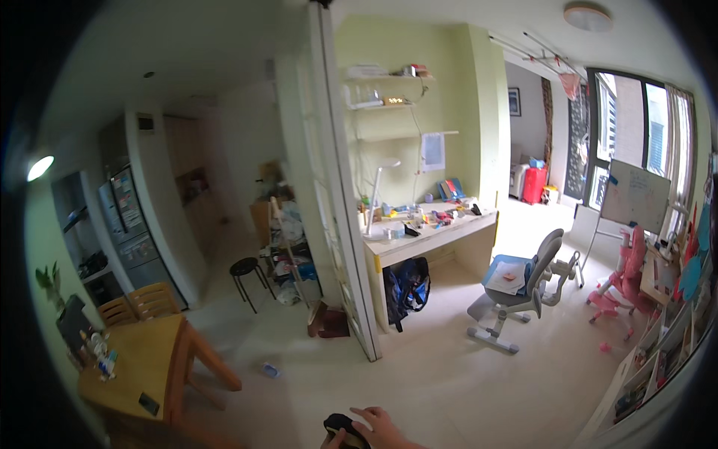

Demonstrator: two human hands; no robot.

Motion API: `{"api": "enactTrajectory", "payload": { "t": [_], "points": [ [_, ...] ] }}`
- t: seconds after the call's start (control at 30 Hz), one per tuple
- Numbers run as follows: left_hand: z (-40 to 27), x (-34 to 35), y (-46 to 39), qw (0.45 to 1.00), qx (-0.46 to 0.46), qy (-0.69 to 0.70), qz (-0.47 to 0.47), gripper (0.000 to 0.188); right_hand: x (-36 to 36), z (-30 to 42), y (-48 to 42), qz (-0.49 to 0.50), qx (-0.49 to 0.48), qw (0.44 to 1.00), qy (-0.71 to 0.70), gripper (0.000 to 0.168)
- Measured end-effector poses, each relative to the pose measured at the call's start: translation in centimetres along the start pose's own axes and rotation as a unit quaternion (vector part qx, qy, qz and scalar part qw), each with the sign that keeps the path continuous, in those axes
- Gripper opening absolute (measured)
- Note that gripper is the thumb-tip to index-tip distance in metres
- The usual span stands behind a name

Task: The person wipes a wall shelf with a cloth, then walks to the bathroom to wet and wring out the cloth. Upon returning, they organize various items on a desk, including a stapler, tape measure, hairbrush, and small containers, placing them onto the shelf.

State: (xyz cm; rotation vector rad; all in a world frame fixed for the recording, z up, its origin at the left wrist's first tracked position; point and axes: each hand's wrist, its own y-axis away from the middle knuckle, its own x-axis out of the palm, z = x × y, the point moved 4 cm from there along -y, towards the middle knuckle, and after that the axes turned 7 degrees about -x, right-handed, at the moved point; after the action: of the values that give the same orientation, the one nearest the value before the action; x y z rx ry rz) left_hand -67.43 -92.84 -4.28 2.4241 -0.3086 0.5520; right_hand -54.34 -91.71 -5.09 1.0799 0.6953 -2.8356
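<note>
At the bottom edge of the view, a small black item [337, 421] with a yellowish part is partly cut off by the frame; I cannot tell exactly what it is. My left hand [335, 440] grips it from below, with only the fingers showing. Beside it, my right hand [381, 431] comes in from the right. Its fingers are spread and its thumb is against or very near the item's right side. Beneath both hands lies the pale floor [426, 393].
A wooden table [140, 359] with a phone [148, 403] stands at left. Ahead are a folding glass door [342, 224], a cluttered white desk [426, 236] and a grey swivel chair [538, 275]. A small blue-and-white object [271, 370] lies on the floor. Shelving [645, 365] lines the right.
</note>
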Motion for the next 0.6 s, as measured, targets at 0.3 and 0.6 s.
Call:
{"api": "enactTrajectory", "payload": {
  "t": [0.3, 0.6],
  "points": [
    [-8.0, 13.6, -26.3, 0.917, 0.071, -0.36, 0.159, 0.058, -14.5, -13.7, -7.3, -0.154, 0.234, 0.927, -0.25, 0.054],
    [-11.7, 35.5, -37.8, 0.853, 0.006, -0.334, 0.401, 0.053, -26.4, -29.6, -11.8, -0.363, 0.284, 0.84, -0.284, 0.043]
  ]
}}
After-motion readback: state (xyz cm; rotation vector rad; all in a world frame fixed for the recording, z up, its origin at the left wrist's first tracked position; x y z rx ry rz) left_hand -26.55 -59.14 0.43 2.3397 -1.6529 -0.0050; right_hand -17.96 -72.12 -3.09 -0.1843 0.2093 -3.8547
